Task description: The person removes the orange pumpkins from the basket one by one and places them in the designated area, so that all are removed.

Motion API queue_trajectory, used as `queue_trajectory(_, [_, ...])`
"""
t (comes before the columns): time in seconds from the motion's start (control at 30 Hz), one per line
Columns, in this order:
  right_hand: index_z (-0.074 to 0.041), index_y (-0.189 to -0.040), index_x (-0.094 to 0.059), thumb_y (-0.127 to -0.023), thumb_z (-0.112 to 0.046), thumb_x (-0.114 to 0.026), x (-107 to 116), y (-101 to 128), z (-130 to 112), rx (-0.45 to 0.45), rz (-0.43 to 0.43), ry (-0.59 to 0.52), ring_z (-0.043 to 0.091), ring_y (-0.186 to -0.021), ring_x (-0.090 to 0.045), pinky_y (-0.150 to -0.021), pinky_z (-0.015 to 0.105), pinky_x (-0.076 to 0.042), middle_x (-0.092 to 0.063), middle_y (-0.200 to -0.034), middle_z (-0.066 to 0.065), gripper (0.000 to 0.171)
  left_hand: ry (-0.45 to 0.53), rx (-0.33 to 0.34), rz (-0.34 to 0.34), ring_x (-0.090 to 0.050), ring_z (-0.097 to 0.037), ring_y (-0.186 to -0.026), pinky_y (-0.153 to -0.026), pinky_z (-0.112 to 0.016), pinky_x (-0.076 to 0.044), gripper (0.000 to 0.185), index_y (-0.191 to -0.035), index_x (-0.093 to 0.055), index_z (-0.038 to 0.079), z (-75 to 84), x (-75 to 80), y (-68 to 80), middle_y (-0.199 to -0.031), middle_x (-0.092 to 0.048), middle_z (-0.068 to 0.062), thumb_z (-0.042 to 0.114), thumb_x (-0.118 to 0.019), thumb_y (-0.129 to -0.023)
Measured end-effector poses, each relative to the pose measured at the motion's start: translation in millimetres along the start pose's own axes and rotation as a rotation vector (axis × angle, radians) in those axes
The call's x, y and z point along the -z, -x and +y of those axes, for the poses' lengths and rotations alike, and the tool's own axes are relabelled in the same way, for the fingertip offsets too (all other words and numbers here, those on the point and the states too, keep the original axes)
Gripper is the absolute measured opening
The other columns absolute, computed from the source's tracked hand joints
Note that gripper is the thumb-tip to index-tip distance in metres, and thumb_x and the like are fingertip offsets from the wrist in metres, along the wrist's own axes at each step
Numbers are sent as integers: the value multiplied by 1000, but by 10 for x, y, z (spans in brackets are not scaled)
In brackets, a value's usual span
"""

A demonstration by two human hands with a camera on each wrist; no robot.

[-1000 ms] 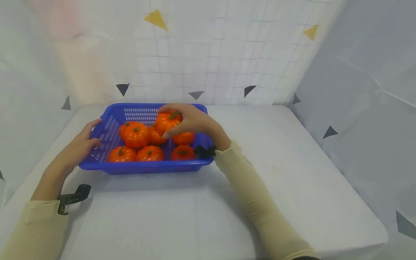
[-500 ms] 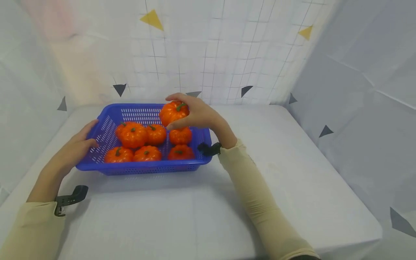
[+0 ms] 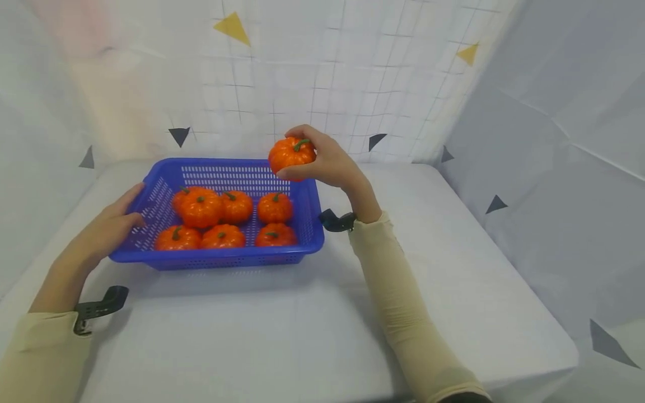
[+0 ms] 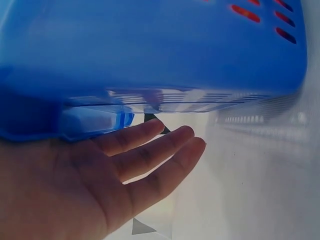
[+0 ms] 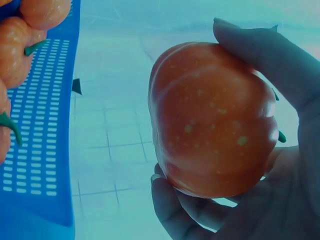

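Note:
My right hand [image 3: 332,162] grips a small orange pumpkin [image 3: 289,157] with a green stem, thumb on one side and fingers on the other. It holds the pumpkin above the back right corner of a blue plastic basket [image 3: 227,252]. In the right wrist view the pumpkin [image 5: 210,125] is tilted, its stem toward the palm. My left hand [image 3: 108,226] rests at the basket's left rim. Its fingers [image 4: 160,177] stretch loosely below the rim, beside the outer wall; the left wrist view hides the thumb. Several more pumpkins [image 3: 201,208] lie in the basket.
The basket stands on a white-covered table [image 3: 453,280], toward the back left. Behind it rises a white gridded sheet [image 3: 353,73] with dark and yellow triangles. A grey sheet [image 3: 564,140] hangs along the right side. Each wrist wears a black camera band [image 3: 103,305].
My right hand has lifted the pumpkin up and to the right, out from among the others, baring a pumpkin underneath. The left hand stays at the rim. The head view has shifted slightly.

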State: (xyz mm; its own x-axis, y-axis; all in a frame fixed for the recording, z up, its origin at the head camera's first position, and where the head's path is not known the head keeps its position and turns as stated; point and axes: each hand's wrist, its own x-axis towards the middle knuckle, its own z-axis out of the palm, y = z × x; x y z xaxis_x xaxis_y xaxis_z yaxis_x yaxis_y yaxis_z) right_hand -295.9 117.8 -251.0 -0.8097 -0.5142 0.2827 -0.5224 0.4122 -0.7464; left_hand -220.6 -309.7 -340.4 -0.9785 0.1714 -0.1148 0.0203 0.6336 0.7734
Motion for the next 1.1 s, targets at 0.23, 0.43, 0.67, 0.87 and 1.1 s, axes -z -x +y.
queue_trajectory(0.23, [-15,-146,-55,-83,-36,-87,72,-36,88,2,43,31,18,-112,-60,-91,31,-57,-63,-124,1,73,-14,-20,-3,5,-61,-148,-111,-80,-6,76,-164,14,12,7,23,13,-166,13,-31,8,-34,-104])
queue_trajectory(0.43, [-17,-151,-53,-84,-37,-85,179,-63,195,-44,145,29,20,-116,-58,-92,32,-57,-59,-133,3,77,-4,-29,3,3,-62,-147,-109,-81,-9,77,-164,14,13,-14,1,-8,-166,13,-30,8,-34,-104])
queue_trajectory(0.67, [-18,-153,-51,-85,-38,-84,245,-83,378,-129,209,35,20,-117,-57,-94,31,-56,-58,-137,4,78,-10,-22,3,1,-64,-146,-107,-82,-13,78,-164,15,13,-38,-7,-16,-166,12,-31,8,-35,-104])
queue_trajectory(0.87, [-20,-154,-51,-87,-34,-84,270,-137,535,-188,267,41,21,-119,-56,-97,31,-54,-57,-140,5,77,-15,-20,6,2,-63,-147,-107,-83,-12,77,-164,15,14,-44,2,-20,-167,13,-30,9,-34,-105])
queue_trajectory(1.1, [-26,-158,-47,-89,-33,-83,278,-166,694,-270,323,78,21,-127,-53,-104,32,-50,-53,-148,3,78,-14,-26,9,2,-63,-147,-107,-83,-12,77,-164,14,14,-42,-5,-13,-167,12,-30,9,-35,-105])
